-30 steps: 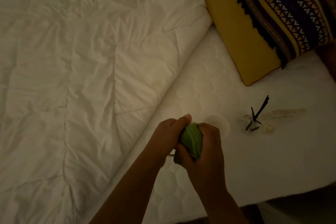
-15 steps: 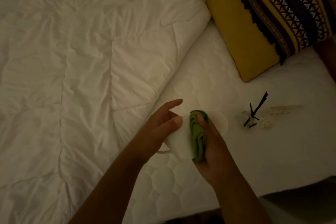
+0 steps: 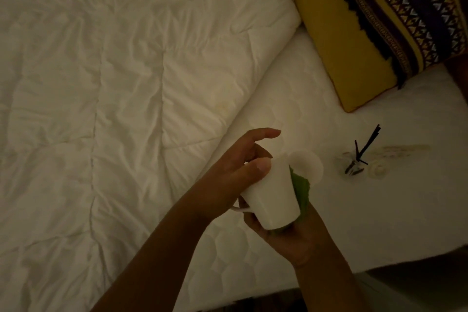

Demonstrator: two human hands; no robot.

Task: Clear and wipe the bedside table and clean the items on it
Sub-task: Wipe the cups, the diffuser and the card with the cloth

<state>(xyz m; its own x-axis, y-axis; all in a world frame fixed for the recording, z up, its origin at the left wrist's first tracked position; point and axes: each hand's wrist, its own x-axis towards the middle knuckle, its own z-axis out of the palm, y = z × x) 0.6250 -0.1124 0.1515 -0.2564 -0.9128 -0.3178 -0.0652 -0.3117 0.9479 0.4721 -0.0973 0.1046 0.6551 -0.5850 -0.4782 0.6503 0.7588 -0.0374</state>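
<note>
white mug (image 3: 271, 192), between both hands' fingers (image 3: 263, 166)

left hand (image 3: 228, 175) gripping white mug (image 3: 272, 197), right hand (image 3: 291, 238) pressing green cloth (image 3: 301, 191) against it

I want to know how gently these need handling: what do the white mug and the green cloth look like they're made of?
The white mug looks like glazed ceramic: smooth, opaque, even walls and a thin looped handle, though the dim light leaves plastic possible. The green cloth looks like soft woven or microfibre fabric: matte, and it folds limply against the mug's side under the right hand.
</note>
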